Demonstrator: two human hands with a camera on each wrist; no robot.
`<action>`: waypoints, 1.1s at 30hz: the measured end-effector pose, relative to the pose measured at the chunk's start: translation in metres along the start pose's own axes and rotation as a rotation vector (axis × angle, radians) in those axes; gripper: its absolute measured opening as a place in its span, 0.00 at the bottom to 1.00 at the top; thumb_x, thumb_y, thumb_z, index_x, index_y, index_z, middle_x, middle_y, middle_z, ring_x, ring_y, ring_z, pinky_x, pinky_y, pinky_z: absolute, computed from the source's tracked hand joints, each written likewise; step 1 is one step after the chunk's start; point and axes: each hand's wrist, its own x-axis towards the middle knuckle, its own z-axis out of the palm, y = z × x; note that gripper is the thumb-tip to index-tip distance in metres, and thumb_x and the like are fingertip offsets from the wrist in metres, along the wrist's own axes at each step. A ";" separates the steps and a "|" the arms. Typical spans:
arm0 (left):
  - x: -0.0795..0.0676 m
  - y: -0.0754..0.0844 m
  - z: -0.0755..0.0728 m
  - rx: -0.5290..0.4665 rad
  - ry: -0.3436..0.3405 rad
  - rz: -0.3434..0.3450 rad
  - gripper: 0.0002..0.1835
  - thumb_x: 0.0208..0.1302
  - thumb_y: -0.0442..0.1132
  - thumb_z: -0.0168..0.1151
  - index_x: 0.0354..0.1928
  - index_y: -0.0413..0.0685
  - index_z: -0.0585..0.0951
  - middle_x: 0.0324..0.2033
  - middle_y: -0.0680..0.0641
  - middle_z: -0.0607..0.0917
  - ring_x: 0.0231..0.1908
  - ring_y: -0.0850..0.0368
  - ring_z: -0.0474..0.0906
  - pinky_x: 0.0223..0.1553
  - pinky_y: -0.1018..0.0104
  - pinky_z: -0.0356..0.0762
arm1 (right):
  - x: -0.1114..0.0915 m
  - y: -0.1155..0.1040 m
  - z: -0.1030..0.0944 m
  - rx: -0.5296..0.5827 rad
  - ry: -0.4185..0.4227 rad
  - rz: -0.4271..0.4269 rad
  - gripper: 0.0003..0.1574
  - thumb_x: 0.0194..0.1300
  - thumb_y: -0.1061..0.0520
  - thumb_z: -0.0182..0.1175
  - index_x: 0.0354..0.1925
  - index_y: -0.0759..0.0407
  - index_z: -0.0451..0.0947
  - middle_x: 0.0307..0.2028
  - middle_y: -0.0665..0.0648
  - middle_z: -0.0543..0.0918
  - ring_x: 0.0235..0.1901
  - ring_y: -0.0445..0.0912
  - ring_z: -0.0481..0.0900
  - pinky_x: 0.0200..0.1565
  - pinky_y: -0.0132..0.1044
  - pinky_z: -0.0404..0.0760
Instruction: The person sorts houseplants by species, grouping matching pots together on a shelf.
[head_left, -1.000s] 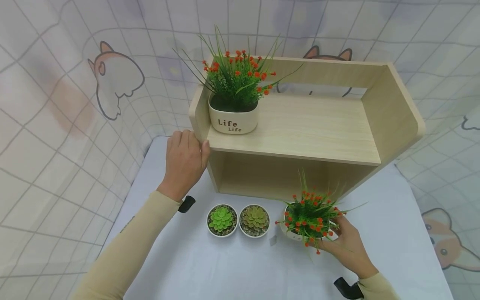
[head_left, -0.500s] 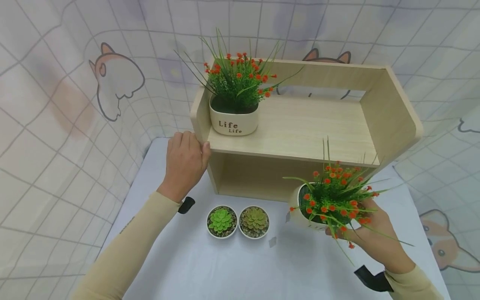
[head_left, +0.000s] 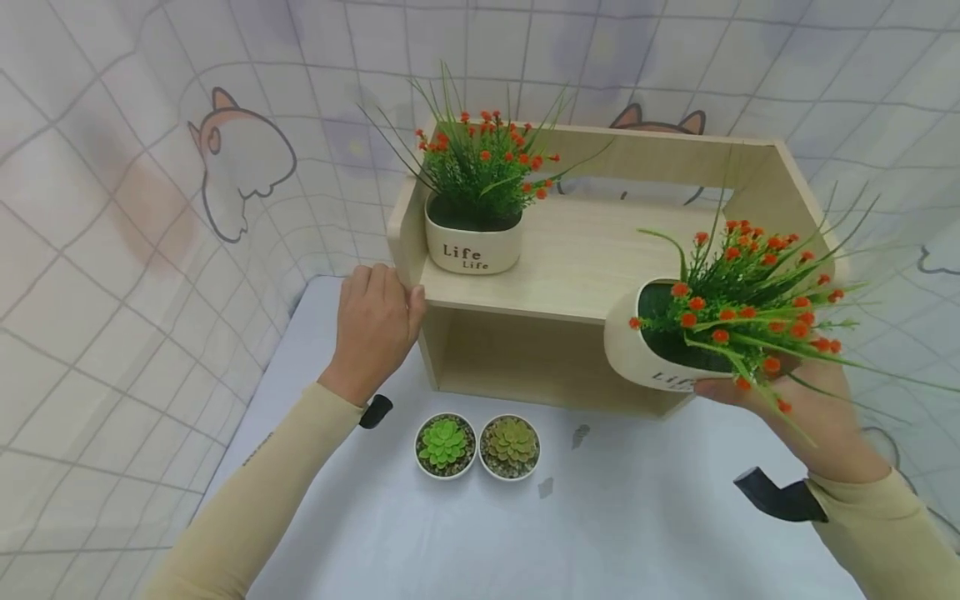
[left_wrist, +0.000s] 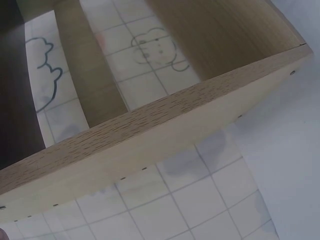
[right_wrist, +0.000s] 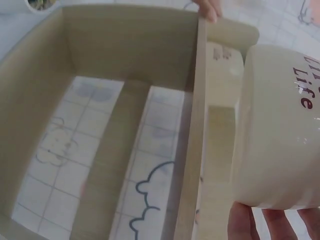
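Note:
My right hand (head_left: 821, 408) grips a white oval flowerpot (head_left: 637, 350) with artificial grass and orange-red flowers. In the head view this pot is tilted, raised at the right front of the wooden two-tier shelf (head_left: 570, 267), overlapping the upper board's edge. Fingertips (right_wrist: 280, 225) show under the pot (right_wrist: 280, 125) in the right wrist view. A matching flowerpot (head_left: 476, 246), lettered "Life", stands at the upper board's left end. My left hand (head_left: 375, 329) holds the shelf's left side panel, thumb at its front edge. The left wrist view shows mostly that shelf side (left_wrist: 150, 130).
Two small potted succulents, a bright green one (head_left: 444, 446) and a duller one (head_left: 510, 447), stand side by side before the shelf. Small grey patches (head_left: 581, 436) mark the white cloth (head_left: 600, 533). A patterned curtain (head_left: 112, 333) surrounds the table.
My right hand has lifted the flowerpot from near the table up and to the right, tilting it toward the shelf's upper level. The left hand keeps its place on the side panel.

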 end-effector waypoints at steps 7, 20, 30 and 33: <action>0.000 0.000 0.001 0.015 0.000 0.013 0.22 0.75 0.49 0.38 0.29 0.38 0.69 0.24 0.42 0.70 0.30 0.45 0.63 0.31 0.56 0.59 | 0.021 -0.001 -0.006 -0.282 0.107 0.049 0.52 0.52 0.70 0.68 0.71 0.47 0.61 0.66 0.48 0.72 0.60 0.37 0.72 0.51 0.17 0.72; 0.000 0.000 -0.001 0.011 -0.005 0.001 0.23 0.75 0.49 0.36 0.30 0.38 0.69 0.25 0.42 0.70 0.30 0.45 0.63 0.31 0.56 0.59 | 0.051 0.014 -0.011 -0.370 0.054 0.274 0.48 0.64 0.49 0.63 0.72 0.25 0.48 0.71 0.43 0.63 0.65 0.39 0.65 0.51 0.18 0.74; 0.000 0.000 0.000 0.018 0.006 0.001 0.23 0.75 0.49 0.36 0.30 0.39 0.69 0.24 0.42 0.69 0.29 0.45 0.62 0.30 0.57 0.59 | 0.062 0.020 -0.010 -0.295 0.077 0.250 0.46 0.66 0.49 0.61 0.73 0.27 0.49 0.72 0.43 0.62 0.66 0.40 0.68 0.50 0.13 0.71; -0.001 0.000 0.000 0.020 0.005 -0.001 0.22 0.75 0.49 0.36 0.30 0.39 0.69 0.24 0.42 0.69 0.29 0.46 0.62 0.30 0.57 0.59 | 0.066 0.020 -0.010 -0.307 0.091 0.260 0.45 0.66 0.47 0.61 0.72 0.26 0.49 0.71 0.43 0.64 0.62 0.38 0.70 0.47 0.14 0.71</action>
